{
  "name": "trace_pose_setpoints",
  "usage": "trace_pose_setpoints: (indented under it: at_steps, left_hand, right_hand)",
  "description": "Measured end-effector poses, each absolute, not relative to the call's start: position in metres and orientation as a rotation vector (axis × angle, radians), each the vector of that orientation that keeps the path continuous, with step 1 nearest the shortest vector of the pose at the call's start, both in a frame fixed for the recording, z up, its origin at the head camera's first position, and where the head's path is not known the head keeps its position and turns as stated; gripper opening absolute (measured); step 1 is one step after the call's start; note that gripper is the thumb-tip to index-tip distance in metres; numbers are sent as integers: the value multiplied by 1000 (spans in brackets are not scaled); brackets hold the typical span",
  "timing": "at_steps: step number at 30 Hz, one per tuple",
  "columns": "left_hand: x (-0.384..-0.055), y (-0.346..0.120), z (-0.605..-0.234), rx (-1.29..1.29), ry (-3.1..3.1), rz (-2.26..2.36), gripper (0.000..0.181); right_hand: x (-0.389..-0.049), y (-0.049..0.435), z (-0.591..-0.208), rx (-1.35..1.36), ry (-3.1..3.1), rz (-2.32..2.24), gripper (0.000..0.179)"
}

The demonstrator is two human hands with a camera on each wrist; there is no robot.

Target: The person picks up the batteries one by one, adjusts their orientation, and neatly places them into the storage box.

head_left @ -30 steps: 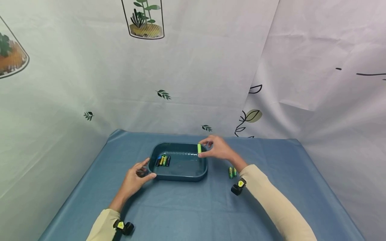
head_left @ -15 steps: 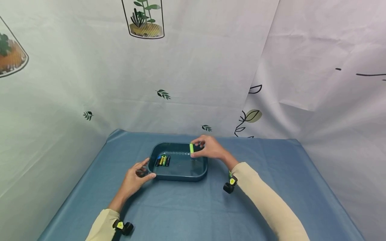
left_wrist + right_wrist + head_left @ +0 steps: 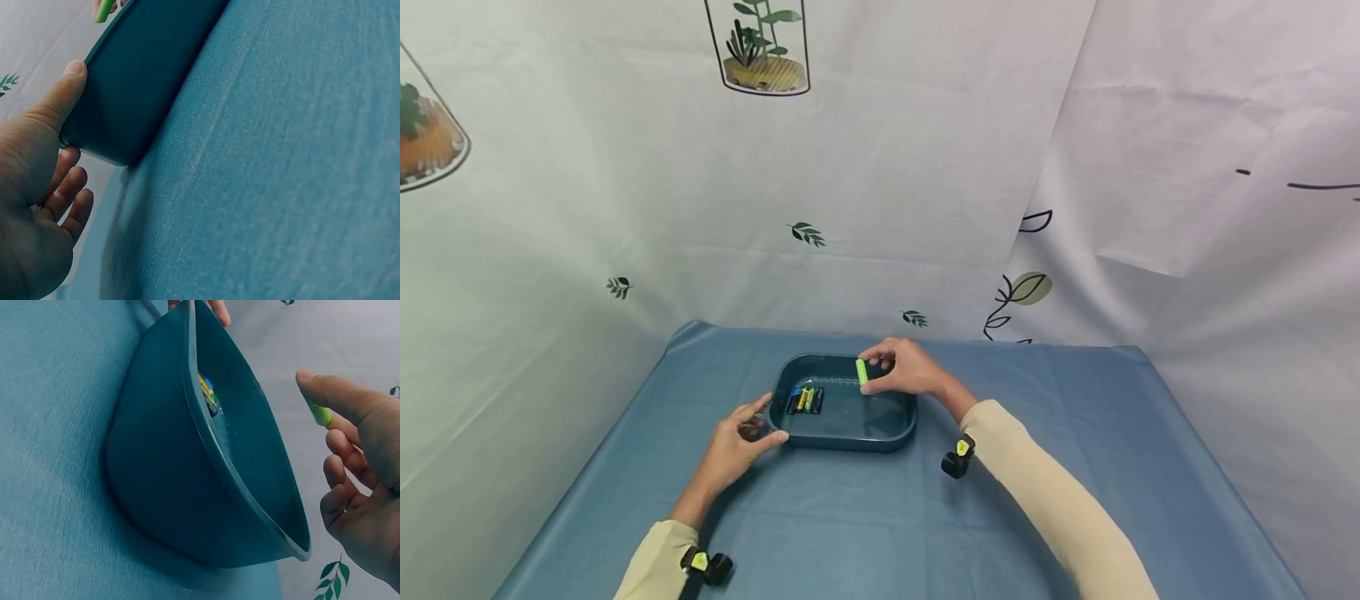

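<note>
A dark teal rectangular tray (image 3: pixel 842 443) stands on the cloth. My left hand (image 3: pixel 732 443) holds its near left corner, thumb on the near side and fingers around the left end; the left wrist view shows the thumb tip at the rim (image 3: pixel 87 61). My right hand (image 3: pixel 906 368) pinches a bright green battery (image 3: pixel 862 372) between thumb and fingers, above the right half of the tray. In the right wrist view the battery (image 3: pixel 320 414) shows partly behind the thumb. Several batteries (image 3: pixel 806 400), dark, yellow and green, lie side by side in the tray's left part.
A blue cloth (image 3: pixel 865 525) covers the table. Pale curtains (image 3: pixel 895 167) printed with leaves and jars hang close behind and at both sides. Each wrist wears a small black camera (image 3: pixel 955 463) on a strap. My right forearm spans the table's right part.
My right hand has moved left over the tray with the green battery, which now tilts. The batteries on the cloth to the right have become hidden by the right arm. My left hand stays put.
</note>
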State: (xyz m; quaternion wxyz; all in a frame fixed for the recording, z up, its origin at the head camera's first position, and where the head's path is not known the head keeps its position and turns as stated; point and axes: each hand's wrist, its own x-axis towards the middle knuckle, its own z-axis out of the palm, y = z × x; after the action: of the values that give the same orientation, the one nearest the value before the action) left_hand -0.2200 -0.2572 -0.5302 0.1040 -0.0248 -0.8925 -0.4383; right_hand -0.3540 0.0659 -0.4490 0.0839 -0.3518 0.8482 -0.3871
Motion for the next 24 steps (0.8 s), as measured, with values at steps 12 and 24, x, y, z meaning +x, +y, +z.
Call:
trace_pose_setpoints:
  at_steps: [12, 24]
  left_hand:
    - [-219, -257, -530, -89, -2618, -1272, 80]
    - [-219, -256, -530, -92, -2613, -1269, 79]
  right_hand:
    - [-358, 54, -454, -1105, 2452, -1173, 50]
    - [-360, 39, -460, -1099, 2405, -1162, 51]
